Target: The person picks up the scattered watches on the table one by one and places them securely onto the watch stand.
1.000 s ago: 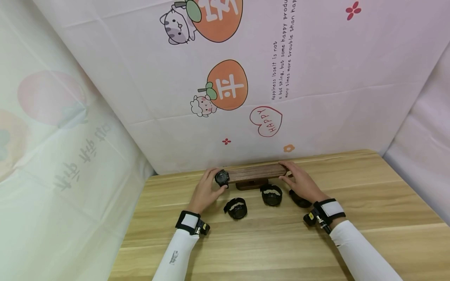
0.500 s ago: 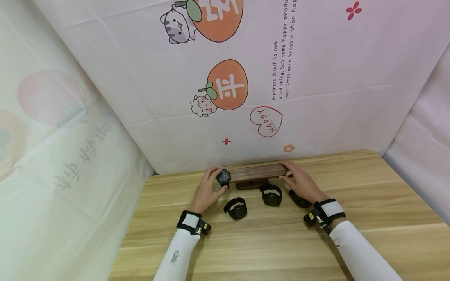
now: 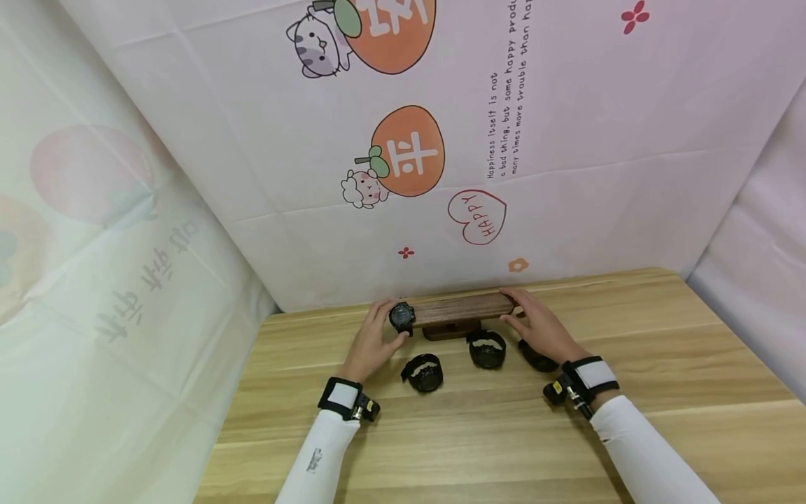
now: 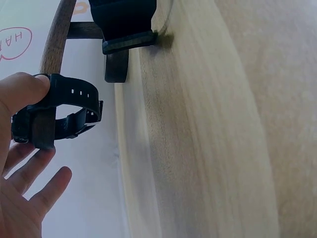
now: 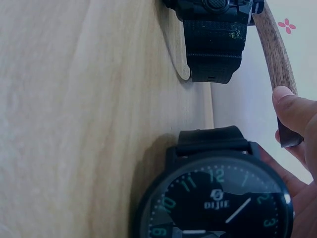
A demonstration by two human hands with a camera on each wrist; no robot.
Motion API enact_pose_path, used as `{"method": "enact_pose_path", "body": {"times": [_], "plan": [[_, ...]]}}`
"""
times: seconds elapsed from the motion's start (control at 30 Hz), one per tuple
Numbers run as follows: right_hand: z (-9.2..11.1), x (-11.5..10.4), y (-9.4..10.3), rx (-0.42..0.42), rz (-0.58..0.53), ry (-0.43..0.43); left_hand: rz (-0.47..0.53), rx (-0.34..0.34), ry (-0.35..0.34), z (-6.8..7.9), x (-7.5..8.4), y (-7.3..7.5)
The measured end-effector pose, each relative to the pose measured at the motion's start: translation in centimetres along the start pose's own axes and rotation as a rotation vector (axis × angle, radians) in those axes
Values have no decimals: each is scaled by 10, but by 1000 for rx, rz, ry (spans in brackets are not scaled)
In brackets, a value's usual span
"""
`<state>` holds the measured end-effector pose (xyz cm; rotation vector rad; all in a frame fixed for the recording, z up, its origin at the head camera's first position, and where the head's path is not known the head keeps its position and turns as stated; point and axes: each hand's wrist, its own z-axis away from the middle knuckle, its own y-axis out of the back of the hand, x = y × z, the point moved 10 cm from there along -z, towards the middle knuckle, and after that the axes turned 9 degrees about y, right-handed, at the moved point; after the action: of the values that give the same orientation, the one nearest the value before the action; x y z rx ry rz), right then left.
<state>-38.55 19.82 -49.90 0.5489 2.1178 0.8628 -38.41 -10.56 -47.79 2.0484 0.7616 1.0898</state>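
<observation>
A dark wooden display bar (image 3: 462, 309) stands on a short base (image 3: 451, 330) at the back of the table. Looped round its left end is a black wristwatch (image 3: 401, 316); the left wrist view shows its buckled strap (image 4: 78, 94) hanging below the bar. My left hand (image 3: 370, 344) pinches this watch, its thumb (image 4: 29, 89) on the strap and some fingers reaching beneath the bar's end. At the other end, my right hand (image 3: 546, 329) holds the bar between thumb (image 5: 292, 106) and fingers.
Two black watches, one left (image 3: 425, 374) and one middle (image 3: 487, 350), lie before the stand. Another watch (image 3: 536, 357) lies below my right hand, its dial large in the right wrist view. A printed white cloth (image 3: 302, 252) rises behind the table.
My left hand and the watch it holds have shifted slightly right along the bar. The right hand and the loose watches stay where they were.
</observation>
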Motion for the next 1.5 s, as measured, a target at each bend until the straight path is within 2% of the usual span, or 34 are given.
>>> {"method": "enact_pose_path", "body": {"times": [0.53, 0.83, 1.07, 1.5], "plan": [[0, 0, 0, -3, 10, -7, 8, 5, -21, -1, 3, -4], [-1, 1, 1, 1, 16, -9, 8, -13, 19, -3, -1, -8], [0, 1, 0, -3, 15, -12, -4, 9, -6, -3, 4, -8], [-1, -2, 2, -4, 29, -12, -36, 17, 2, -7, 9, -12]]}}
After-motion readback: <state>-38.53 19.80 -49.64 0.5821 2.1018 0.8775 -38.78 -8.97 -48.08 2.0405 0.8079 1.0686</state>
